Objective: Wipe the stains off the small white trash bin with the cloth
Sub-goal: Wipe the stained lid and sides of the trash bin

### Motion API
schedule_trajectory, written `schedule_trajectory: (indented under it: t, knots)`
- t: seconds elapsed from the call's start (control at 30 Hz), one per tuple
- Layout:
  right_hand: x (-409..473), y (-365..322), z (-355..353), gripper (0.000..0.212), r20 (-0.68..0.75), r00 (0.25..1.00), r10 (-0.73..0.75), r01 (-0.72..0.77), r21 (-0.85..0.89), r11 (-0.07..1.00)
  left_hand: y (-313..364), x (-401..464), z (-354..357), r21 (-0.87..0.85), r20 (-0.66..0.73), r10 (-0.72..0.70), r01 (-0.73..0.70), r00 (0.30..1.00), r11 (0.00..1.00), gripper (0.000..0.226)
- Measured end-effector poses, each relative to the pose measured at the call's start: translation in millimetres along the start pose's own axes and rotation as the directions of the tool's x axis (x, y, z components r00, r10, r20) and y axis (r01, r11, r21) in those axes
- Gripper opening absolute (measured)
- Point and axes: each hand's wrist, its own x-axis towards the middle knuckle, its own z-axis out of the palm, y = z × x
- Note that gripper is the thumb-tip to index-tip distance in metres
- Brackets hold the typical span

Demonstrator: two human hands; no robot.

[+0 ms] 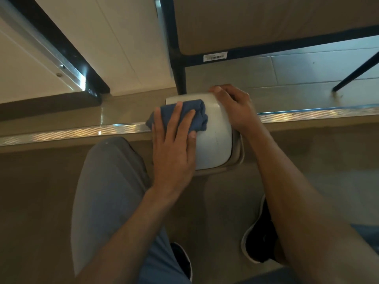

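The small white trash bin [215, 138] lies tipped over on the floor, its base pointing away from me and its rim near my knees. A folded blue cloth [194, 111] sits on its upper left side. My left hand [174, 144] presses the cloth flat against the bin with straight fingers. My right hand [233, 107] grips the bin's far right edge, fingers curled over the base corner. Faint dark specks show on the bin's white side.
A metal floor strip [82, 132] runs across under the bin. A black table leg [180, 78] stands just behind the bin, another slanted leg [356, 72] at right. My grey trouser knee [108, 181] and dark shoes [260, 232] are close below.
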Motion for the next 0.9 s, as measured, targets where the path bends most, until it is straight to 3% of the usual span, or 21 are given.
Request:
schedule_trajectory:
  t: [0.1,0.2,0.33,0.4,0.57,0.8,0.9]
  knots:
    - [1.2,0.8,-2.0,0.017,0.013,1.0,-0.009,0.009,0.024,1.0,9.2,4.8,7.3,0.195,0.002,0.19,-0.187,0.982,0.963,0.043]
    - [2.6,2.0,-1.4,0.015,0.008,1.0,-0.014,0.014,0.013,1.0,12.3,-12.4,11.6,0.315,0.072,0.388,-0.39,0.919,0.865,0.045]
    - [2.8,3.5,-1.0,0.018,0.01,1.0,-0.005,0.005,-0.014,1.0,-9.4,-20.4,-5.2,0.402,0.156,0.514,-0.53,0.843,0.747,0.044]
    - [3.6,4.2,-1.3,0.019,0.008,1.0,-0.007,0.007,-0.013,1.0,-15.7,-11.6,-14.6,0.422,0.155,0.536,-0.546,0.83,0.724,0.04]
    - [5.7,7.9,-3.4,0.026,0.009,1.0,-0.011,0.011,0.015,1.0,16.0,13.7,-0.2,0.391,0.033,0.419,-0.397,0.907,0.83,0.034]
    - [6.9,4.2,-0.9,0.015,-0.017,1.0,0.004,-0.004,-0.041,0.999,-13.0,-18.4,-13.4,0.385,0.241,0.58,-0.626,0.778,0.679,0.044]
    - [5.9,2.9,-0.3,0.016,-0.027,1.0,-0.003,0.002,-0.036,0.999,-15.5,-12.0,-15.0,0.388,0.202,0.548,-0.58,0.812,0.716,0.044]
